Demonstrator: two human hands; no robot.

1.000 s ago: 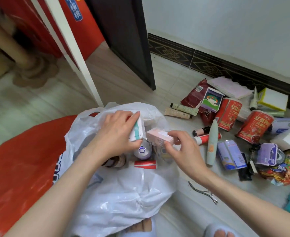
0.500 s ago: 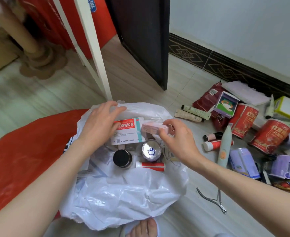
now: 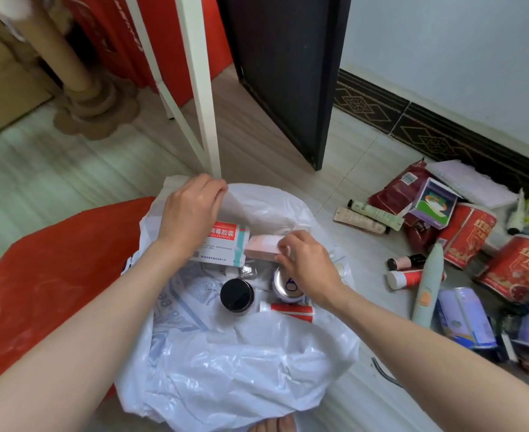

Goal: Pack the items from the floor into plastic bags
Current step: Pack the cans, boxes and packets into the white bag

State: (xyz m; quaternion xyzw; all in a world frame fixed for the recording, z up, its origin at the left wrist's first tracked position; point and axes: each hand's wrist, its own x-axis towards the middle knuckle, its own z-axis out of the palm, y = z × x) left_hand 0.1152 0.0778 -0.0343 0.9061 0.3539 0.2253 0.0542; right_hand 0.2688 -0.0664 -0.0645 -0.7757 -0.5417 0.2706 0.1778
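The white plastic bag [image 3: 226, 363] lies open on the floor in front of you, partly over a red bag [image 3: 54, 275]. Your right hand [image 3: 307, 266] pinches a small pink box [image 3: 261, 246] inside the bag's mouth, just beside a white medicine box with a red label [image 3: 226, 241]. Your left hand [image 3: 191, 210] curls its fingers around the bag's far rim, holding it up. Below the boxes in the bag sit a black-lidded jar [image 3: 236, 294], a round tin [image 3: 285, 286] and a red-and-white tube [image 3: 288, 308]. To your right on the floor lie red cans [image 3: 465, 235], tubes [image 3: 369, 216] and a pale green pen-shaped device [image 3: 428, 282].
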